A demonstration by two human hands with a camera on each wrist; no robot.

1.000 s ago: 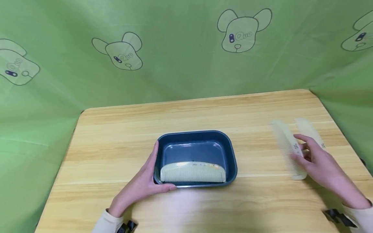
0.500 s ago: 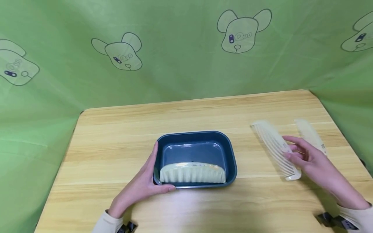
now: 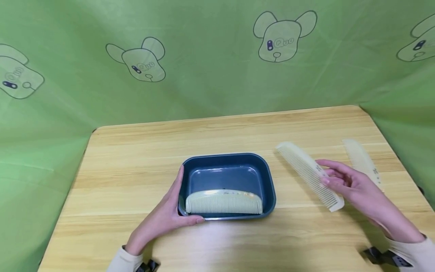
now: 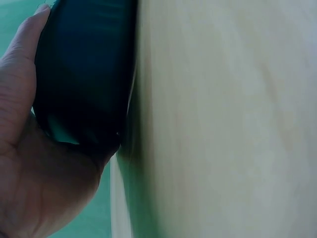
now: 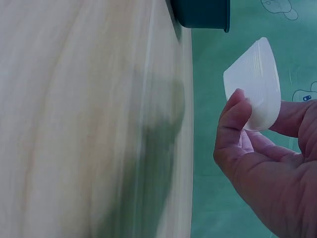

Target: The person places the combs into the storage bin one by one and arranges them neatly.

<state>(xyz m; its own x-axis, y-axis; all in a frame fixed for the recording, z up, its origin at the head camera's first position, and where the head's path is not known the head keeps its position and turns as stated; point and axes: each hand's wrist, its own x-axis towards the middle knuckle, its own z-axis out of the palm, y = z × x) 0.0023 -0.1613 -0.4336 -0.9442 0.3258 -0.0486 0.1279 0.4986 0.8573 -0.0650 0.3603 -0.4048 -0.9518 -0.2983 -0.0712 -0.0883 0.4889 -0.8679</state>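
A dark blue rectangular tray [image 3: 224, 170] stands on the table, with a pale green comb [image 3: 224, 202] lying along its near side. My left hand [image 3: 166, 209] grips the tray's near left corner, thumb along the front wall and fingers at the left side, as the left wrist view also shows. To the right of the tray, my right hand [image 3: 357, 189] pinches a second pale comb [image 3: 302, 166] by its spine, teeth facing left and downward. In the right wrist view this held comb [image 5: 257, 84] is seen end-on, raised above the table.
A third pale comb [image 3: 361, 158] lies on the wooden table [image 3: 136, 166] at the right, partly behind the right hand. Green printed cloth [image 3: 210, 56] hangs behind the table and down its sides.
My right hand has moved left with its comb, which has tilted so its far end leans toward the tray. The left hand and tray have hardly moved.
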